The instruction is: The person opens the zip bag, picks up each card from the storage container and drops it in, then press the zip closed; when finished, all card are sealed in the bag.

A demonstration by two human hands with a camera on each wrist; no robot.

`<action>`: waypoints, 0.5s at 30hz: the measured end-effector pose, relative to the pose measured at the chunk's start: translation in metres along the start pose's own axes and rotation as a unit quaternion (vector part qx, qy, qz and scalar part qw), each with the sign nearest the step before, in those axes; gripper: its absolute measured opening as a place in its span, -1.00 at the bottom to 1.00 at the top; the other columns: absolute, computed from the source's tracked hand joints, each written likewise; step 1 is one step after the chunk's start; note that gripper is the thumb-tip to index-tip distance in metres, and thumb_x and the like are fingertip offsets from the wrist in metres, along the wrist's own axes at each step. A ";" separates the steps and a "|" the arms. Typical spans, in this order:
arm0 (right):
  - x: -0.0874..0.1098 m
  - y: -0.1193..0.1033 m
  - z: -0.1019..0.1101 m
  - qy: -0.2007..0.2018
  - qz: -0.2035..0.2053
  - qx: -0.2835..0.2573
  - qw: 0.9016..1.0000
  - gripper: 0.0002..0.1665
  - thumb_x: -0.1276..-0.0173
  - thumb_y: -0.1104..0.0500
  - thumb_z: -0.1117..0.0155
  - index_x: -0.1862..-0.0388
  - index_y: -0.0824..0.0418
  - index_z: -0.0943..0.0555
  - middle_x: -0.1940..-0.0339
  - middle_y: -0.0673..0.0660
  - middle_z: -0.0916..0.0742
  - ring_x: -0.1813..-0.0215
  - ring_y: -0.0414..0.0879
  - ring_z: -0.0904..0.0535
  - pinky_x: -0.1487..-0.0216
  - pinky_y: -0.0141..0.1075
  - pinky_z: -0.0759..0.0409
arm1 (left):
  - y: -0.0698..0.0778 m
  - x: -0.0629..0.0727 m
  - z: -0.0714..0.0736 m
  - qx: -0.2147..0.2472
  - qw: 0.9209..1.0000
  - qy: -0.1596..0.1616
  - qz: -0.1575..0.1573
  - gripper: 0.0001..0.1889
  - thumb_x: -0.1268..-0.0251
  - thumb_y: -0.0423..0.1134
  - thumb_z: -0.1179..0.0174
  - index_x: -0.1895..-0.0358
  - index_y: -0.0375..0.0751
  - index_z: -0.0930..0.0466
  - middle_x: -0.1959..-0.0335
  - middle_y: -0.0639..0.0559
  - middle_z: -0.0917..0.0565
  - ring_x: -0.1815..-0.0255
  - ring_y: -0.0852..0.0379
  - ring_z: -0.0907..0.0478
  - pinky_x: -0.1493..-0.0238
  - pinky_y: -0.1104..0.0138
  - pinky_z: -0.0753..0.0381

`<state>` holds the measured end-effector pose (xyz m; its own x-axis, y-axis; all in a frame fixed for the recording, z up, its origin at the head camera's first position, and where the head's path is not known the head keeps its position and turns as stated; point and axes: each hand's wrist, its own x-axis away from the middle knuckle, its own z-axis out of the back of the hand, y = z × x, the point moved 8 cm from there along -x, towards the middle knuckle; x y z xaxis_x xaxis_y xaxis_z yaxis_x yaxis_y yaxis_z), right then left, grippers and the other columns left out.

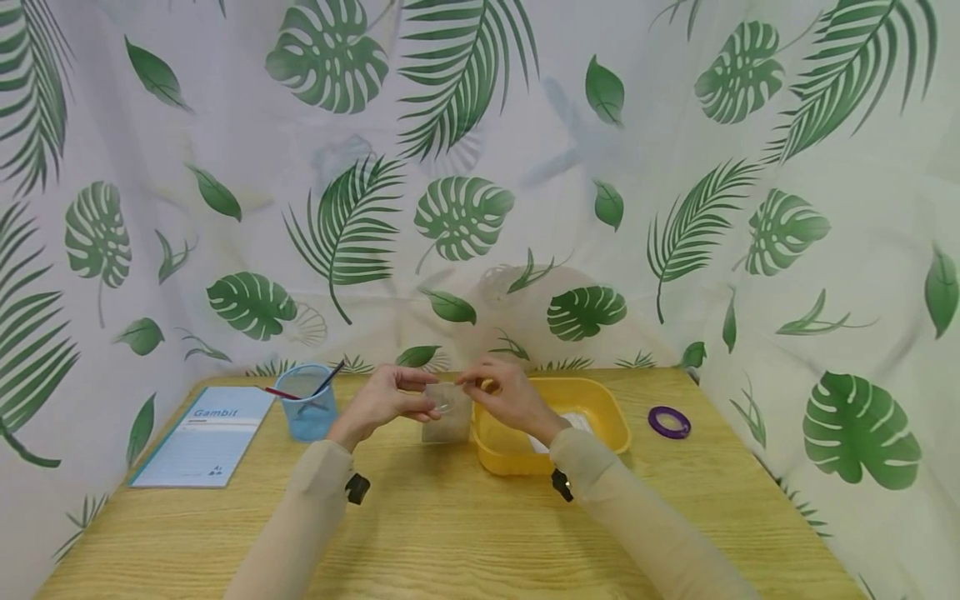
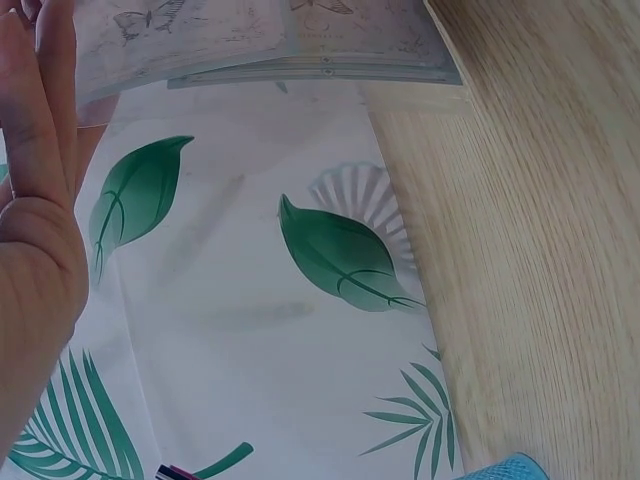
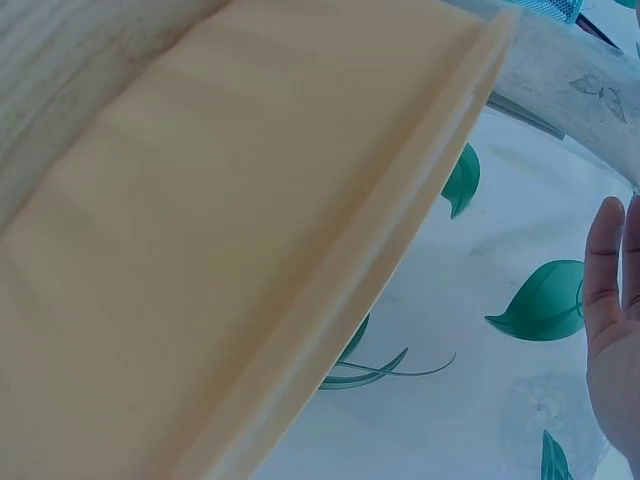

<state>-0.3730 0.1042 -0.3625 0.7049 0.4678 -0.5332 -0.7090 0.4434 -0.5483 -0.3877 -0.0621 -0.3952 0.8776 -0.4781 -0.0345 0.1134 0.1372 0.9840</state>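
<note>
A clear plastic pouch point(image 1: 447, 427) stands upright over the table between both hands. Through it, in the left wrist view, show grey sheets point(image 2: 370, 45) printed with butterflies, several thin layers deep. My left hand point(image 1: 390, 400) pinches the pouch's upper left edge between thumb and fingers. At the upper right corner, my right hand point(image 1: 512, 400) pinches the pouch's top edge with thumb and forefinger. Only the outer fingers and side of the right hand point(image 3: 612, 310) come into the right wrist view, beside the pouch point(image 3: 590, 90); its fingertips are hidden there.
A yellow tray point(image 1: 615, 412) with white paper point(image 1: 577, 422) inside stands under the right forearm. To the left are a blue mesh cup point(image 1: 309, 421) of pens and a Gambit notepad point(image 1: 202, 437). A purple ring point(image 1: 669, 422) lies at right. Leaf-printed curtains point(image 1: 525, 250) surround the table.
</note>
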 end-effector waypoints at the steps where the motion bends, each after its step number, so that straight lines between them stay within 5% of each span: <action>1: 0.000 0.000 0.000 -0.002 -0.002 0.003 1.000 -0.87 -0.36 0.27 -0.31 0.17 0.17 -0.75 0.29 -0.01 -0.67 0.19 -0.16 -0.59 0.19 -0.30 -0.73 | 0.000 0.000 0.000 -0.001 1.000 -0.002 -0.002 -0.54 -0.27 -0.48 -0.24 -0.25 -0.42 -0.49 -0.18 -0.39 -0.57 0.26 -0.03 -0.77 0.10 0.08 -0.75; 15: 0.005 0.013 0.000 -0.013 -0.057 -0.036 0.998 -0.83 -0.36 0.21 -0.31 0.12 0.21 -0.74 0.23 0.06 -0.73 0.20 -0.15 -0.62 0.23 -0.38 -0.69 | 0.002 0.001 -0.001 -0.004 1.000 -0.009 -0.016 -0.54 -0.26 -0.49 -0.24 -0.24 -0.45 -0.49 -0.18 -0.39 -0.58 0.28 -0.02 -0.77 0.23 0.25 -0.78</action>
<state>-0.3783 0.1128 -0.3722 0.7791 0.4375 -0.4490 -0.6208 0.4390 -0.6495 -0.3863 -0.0613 -0.3936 0.8655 -0.4970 -0.0626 0.1448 0.1285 0.9811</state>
